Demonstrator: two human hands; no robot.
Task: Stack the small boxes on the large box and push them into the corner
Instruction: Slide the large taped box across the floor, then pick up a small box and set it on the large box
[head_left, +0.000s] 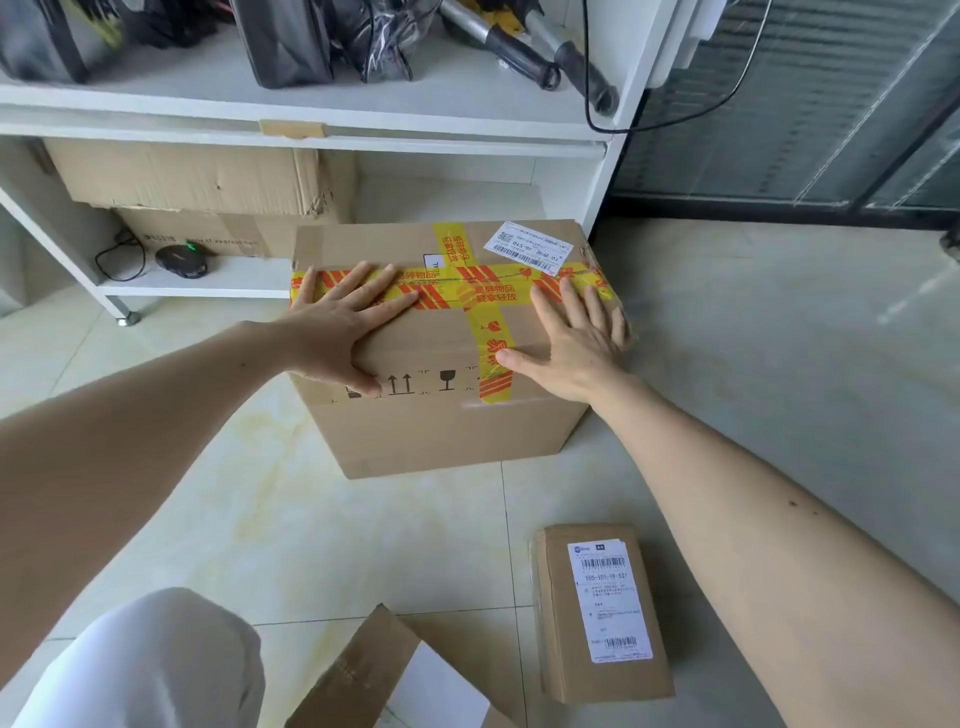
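A large cardboard box (441, 426) with yellow and red tape stands on the tiled floor against the white shelf unit. My left hand (343, 322) lies flat on its near left top edge, fingers spread, thumb down the front face. My right hand (576, 338) lies flat on the near right top edge in the same way. A small brown box (602, 613) with a white shipping label lies on the floor near me, to the right. Another small cardboard box (363, 670) lies at the bottom edge, partly cut off.
The white shelf unit (311, 130) stands behind the large box, holding bags, tools, cardboard boxes (197, 176) and a black round device (182, 262) with a cable. A dark glass wall (805, 130) forms the right side. My knee in white cloth (156, 665) is at bottom left.
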